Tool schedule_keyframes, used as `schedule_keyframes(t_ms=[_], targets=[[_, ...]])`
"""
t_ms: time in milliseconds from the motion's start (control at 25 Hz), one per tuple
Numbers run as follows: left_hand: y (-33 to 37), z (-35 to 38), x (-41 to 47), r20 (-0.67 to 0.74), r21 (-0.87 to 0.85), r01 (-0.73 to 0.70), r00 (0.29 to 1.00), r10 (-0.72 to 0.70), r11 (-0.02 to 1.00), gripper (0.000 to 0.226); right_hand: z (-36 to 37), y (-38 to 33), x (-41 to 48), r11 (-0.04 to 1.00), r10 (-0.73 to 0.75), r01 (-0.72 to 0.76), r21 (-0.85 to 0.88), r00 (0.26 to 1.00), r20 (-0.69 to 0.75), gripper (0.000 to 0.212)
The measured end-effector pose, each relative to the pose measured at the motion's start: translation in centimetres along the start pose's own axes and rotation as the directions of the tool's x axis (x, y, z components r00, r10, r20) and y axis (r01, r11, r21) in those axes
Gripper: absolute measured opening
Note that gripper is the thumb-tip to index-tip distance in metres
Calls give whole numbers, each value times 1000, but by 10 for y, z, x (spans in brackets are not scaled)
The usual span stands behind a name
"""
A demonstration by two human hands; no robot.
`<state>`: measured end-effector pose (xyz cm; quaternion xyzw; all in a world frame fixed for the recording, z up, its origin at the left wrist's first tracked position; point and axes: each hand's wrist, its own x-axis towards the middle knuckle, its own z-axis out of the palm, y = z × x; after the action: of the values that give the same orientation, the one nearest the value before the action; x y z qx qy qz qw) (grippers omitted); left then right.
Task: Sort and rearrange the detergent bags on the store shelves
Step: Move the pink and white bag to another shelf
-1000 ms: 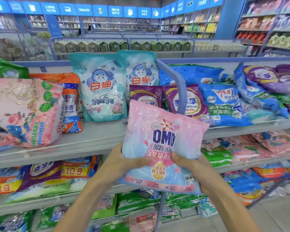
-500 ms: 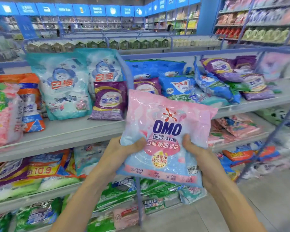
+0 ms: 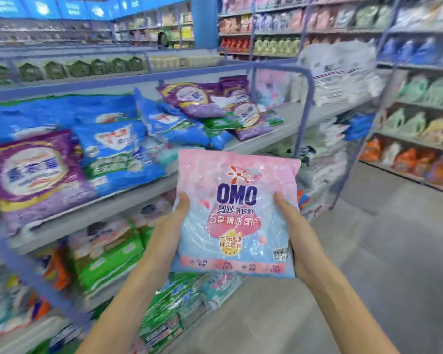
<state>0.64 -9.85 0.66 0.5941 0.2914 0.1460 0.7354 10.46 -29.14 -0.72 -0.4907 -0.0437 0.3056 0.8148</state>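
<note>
1. The view is swinging right along the aisle compared with a second ago. The teal cat-logo bags are dropping out of sight, and the purple bag (image 3: 33,172) and blue bags (image 3: 113,149) are sliding off toward 9 o'clock.
2. The OMO bag (image 3: 237,215) is staying in mid-air in front of the person, out over the shelf edge (image 3: 128,198) and touching no shelf. It is now sitting at about 5 o'clock from the heap of purple bags (image 3: 202,98).
3. The left hand (image 3: 168,231) is keeping its grip clamped on the bag's left edge, thumb on the front. The right hand (image 3: 301,238) is doing the same on the right edge.
4. For the task, this is probably a carry still under way: the person seems to be looking for the bag's proper spot farther right, and nothing is placed yet.
5. The bag's printed face is pointing at the person, and its lettering is reading upright.
6. Its long axis is running from 6 o'clock up to just past 12, with the sealed top edge uppermost and dipping slightly on the right.
7. The far shelves are blurring, so a matching pink stack cannot be made out.
</note>
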Motion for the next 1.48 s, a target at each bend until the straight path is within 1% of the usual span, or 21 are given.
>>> schedule_keyframes(t_ms=[40, 120, 200, 280, 400, 480, 560, 600, 680, 720, 760, 880, 1000, 1080, 1160, 1280, 1320, 1400, 1480], targets=[[4, 27, 17, 21, -19, -8, 1000, 8, 1000, 43, -19, -17, 13, 1000, -9, 10, 6, 999, -34, 42], [18, 79, 42, 59, -7, 0, 998, 0, 1000, 42, -56, -48, 41, 1000, -20, 18, -13, 993, -114, 45], [18, 129, 93, 81, 8, 4, 997, -5, 1000, 40, -92, -80, 70, 999, -31, 23, -47, 981, -191, 50], [23, 190, 147, 54, 7, 13, 998, -14, 1000, 34, -130, -118, 100, 996, -67, 53, -69, 973, -221, 54], [31, 266, 198, 80, 11, 34, 996, -34, 999, 26, -179, -168, 140, 985, -141, 104, -136, 945, -296, 60], [35, 317, 228, 109, 19, 39, 993, -41, 999, 21, -216, -199, 174, 978, -172, 125, -169, 937, -304, 75], [29, 357, 262, 190, 9, 27, 981, -29, 1000, 28, -249, -224, 208, 972, -177, 112, -209, 930, -323, 93], [26, 375, 275, 229, -26, 42, 973, -35, 999, 31, -266, -236, 225, 970, -184, 119, -211, 928, -323, 94], [16, 414, 307, 286, -58, 85, 956, -65, 995, 49, -304, -265, 261, 972, -186, 131, -198, 937, -296, 85], [12, 434, 321, 289, -69, 91, 955, -67, 993, 59, -322, -279, 279, 974, -180, 130, -188, 943, -280, 78], [11, 457, 332, 282, -88, 97, 957, -69, 991, 63, -340, -296, 298, 976, -173, 130, -174, 951, -258, 70], [21, 521, 373, 189, -122, 95, 979, -71, 988, 61, -384, -351, 357, 986, -127, 106, -129, 979, -160, 50], [34, 564, 410, 73, -122, 33, 997, -24, 992, 60, -414, -392, 425, 983, -103, 91, -158, 992, -72, 44], [44, 586, 436, 11, -126, -13, 1000, 14, 992, 63, -424, -414, 475, 979, -74, 72, -188, 997, -2, 45], [52, 602, 466, -75, -138, -73, 995, 63, 988, 62, -425, -431, 522, 972, -48, 64, -227, 996, 72, 48], [61, 612, 520, -199, -139, -175, 969, 145, 975, 51, -418, -455, 591, 947, -22, 79, -312, 983, 180, 50], [65, 613, 537, -228, -129, -198, 960, 166, 972, 48, -414, -461, 615, 938, -25, 90, -335, 981, 194, 50], [75, 615, 569, -313, -105, -214, 934, 172, 971, 39, -404, -468, 660, 922, -44, 127, -365, 973, 227, 54], [86, 613, 600, -423, -95, -232, 890, 172, 968, 33, -390, -474, 706, 908, -29, 150, -392, 954, 298, 60]])
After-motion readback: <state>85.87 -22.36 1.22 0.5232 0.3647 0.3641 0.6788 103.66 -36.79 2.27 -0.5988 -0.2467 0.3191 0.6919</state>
